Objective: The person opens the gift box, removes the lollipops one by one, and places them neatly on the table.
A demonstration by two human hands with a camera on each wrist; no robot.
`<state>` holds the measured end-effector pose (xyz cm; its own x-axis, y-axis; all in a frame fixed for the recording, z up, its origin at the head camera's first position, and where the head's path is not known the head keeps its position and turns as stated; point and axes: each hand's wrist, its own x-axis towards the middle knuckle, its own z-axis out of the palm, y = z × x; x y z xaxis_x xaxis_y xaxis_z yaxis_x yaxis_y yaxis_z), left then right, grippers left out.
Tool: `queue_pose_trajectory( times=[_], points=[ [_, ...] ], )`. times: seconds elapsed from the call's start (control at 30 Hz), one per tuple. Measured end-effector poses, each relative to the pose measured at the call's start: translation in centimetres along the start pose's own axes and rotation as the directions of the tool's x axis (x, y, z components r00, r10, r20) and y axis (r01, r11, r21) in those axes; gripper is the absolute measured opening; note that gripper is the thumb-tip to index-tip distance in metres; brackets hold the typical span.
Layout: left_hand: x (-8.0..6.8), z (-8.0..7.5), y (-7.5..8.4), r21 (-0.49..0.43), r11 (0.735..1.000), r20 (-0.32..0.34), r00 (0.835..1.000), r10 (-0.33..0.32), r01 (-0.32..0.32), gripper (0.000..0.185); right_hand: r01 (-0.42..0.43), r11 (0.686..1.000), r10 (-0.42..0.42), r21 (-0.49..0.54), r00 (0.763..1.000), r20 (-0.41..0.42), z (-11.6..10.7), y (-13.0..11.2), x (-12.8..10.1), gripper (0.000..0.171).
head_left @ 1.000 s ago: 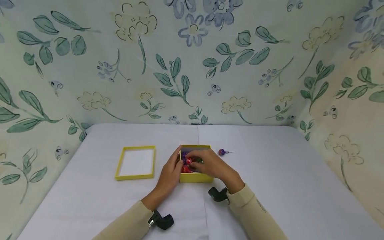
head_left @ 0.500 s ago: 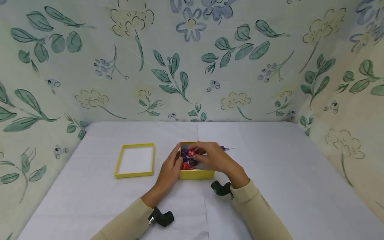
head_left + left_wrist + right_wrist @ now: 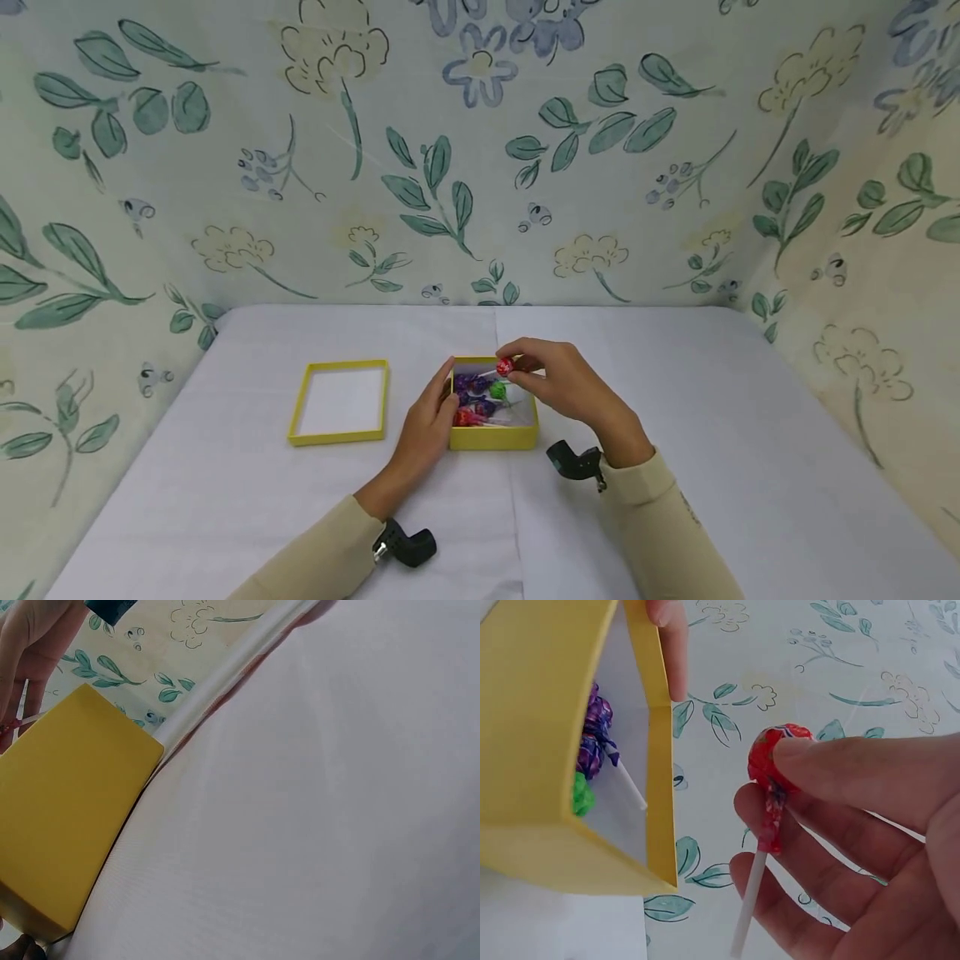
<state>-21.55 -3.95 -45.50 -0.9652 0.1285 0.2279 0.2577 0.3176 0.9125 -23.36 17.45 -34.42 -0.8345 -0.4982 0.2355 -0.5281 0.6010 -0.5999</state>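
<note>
Right hand point(image 3: 572, 385): grip pinches red lollipop point(image 3: 505, 366), frame centre. Left hand point(image 3: 429, 421): fingers straight against yellow box point(image 3: 492, 437).

The box point(image 3: 492, 437) was bright yellow, and so was the lid point(image 3: 339, 402), which was white inside. The lollipop point(image 3: 505, 366) in the fingers had a red wrapper and a white stick. In the box lay purple lollipops point(image 3: 471, 385), a green one point(image 3: 497, 390) and a red one point(image 3: 465, 417). The table point(image 3: 675, 433) was white. The wall point(image 3: 480, 150) was pale cream with green leaves, blue flowers and yellow flowers. The sleeves point(image 3: 660, 533) were light tan.
</note>
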Motion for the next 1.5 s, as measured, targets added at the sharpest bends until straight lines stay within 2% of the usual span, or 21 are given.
queue_pose_trajectory(
  times=[0.2,0.6,0.93,1.23,1.5],
  points=[
    [0.1,-0.1,0.1,0.004,1.000,-0.007,1.000,0.018,-0.018,0.054,-0.037,0.999,0.037,-0.029,0.999,-0.014,-1.0,0.5,-0.4,0.028],
    [0.1,0.0,-0.1,0.002,1.000,-0.003,1.000,0.006,-0.006,0.054,-0.152,0.985,0.148,-0.083,0.988,-0.048,-2.5,2.4,-1.3,0.030],
    [0.0,0.2,0.1,-0.008,1.000,0.007,1.000,0.021,-0.021,0.055,-0.219,0.970,0.211,-0.100,0.974,-0.086,-2.7,4.2,-1.9,0.028],
    [-0.1,0.3,-0.1,-0.009,1.000,0.005,1.000,0.028,-0.028,0.055,-0.223,0.971,0.220,-0.089,0.975,-0.045,-1.6,5.3,-1.3,0.027],
    [-0.2,0.1,0.2,-0.002,1.000,-0.007,1.000,0.027,-0.027,0.055,-0.218,0.964,0.216,-0.153,0.976,-0.029,-1.1,6.4,-1.9,0.026]
  ],
)
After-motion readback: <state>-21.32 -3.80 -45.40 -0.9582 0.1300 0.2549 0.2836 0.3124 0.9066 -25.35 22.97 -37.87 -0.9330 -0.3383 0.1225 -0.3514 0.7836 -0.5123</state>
